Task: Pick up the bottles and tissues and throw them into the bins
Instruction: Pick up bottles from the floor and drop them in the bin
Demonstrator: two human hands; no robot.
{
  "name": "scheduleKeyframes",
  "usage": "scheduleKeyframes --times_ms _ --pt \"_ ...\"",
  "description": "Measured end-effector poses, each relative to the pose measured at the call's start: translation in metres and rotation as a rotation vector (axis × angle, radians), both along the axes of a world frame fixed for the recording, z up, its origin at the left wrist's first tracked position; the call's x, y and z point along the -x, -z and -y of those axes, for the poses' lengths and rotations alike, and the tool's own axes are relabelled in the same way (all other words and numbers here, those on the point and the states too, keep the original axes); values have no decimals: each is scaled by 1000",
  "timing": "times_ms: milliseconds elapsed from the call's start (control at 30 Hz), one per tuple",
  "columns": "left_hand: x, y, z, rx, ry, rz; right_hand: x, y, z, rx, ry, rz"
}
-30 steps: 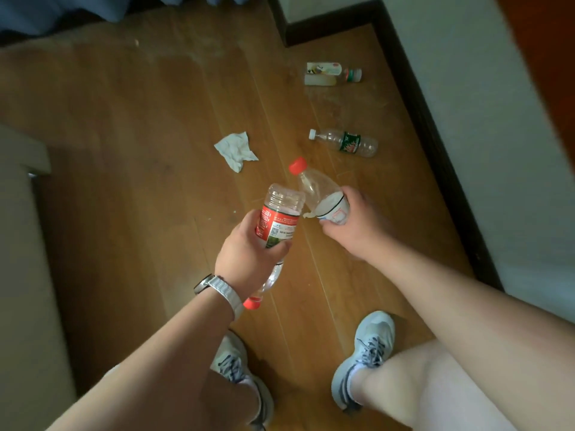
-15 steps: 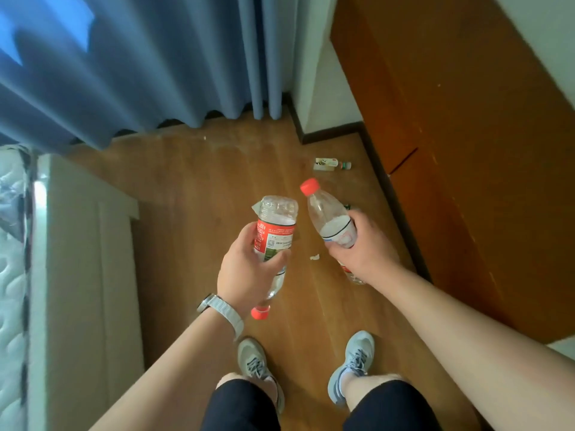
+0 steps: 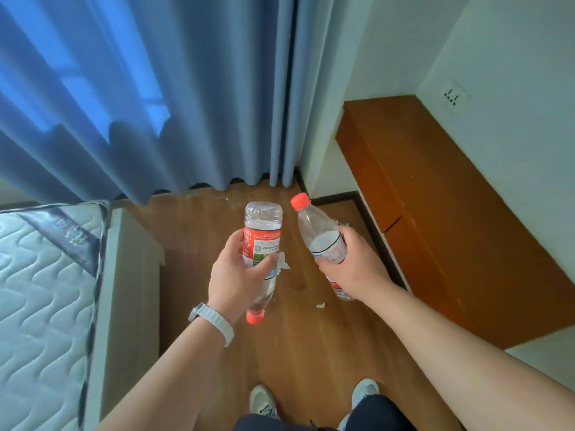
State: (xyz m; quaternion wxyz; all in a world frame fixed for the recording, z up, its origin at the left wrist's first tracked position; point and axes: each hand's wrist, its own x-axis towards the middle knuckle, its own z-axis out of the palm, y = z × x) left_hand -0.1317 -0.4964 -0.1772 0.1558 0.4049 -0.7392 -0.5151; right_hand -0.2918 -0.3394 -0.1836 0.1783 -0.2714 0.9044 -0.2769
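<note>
step: carrying 2 water bottles | left hand (image 3: 237,275) wraps inverted red-label bottle (image 3: 262,241) | right hand (image 3: 351,269) wraps upright red-capped bottle (image 3: 320,241), right of it | next: find bins, unseen

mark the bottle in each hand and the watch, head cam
left-hand bottle (image 3: 262,241), head view, on its red label
right-hand bottle (image 3: 311,225), head view, on the clear shoulder below the red cap
wristwatch (image 3: 214,321), head view, on the white band
</note>
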Motion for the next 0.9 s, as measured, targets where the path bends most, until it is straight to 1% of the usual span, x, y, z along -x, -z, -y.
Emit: scheduleKeyframes --times_ms 233,433,567,767,900 --pt "-40 -35 13 33 -120 -58 -26 -32 31 58 -105 -50" --pt "-70 -52 26 99 -288 -57 -33 -48 70 99 -277 -57" --pt "-85 -52 34 134 -423 -37 -31 -53 99 166 -399 -13" --pt "-77 -64 25 176 -610 -16 -3 -59 133 206 -597 -18" --pt "-58 -77 13 197 -727 -9 20 -66 154 229 -715 45"
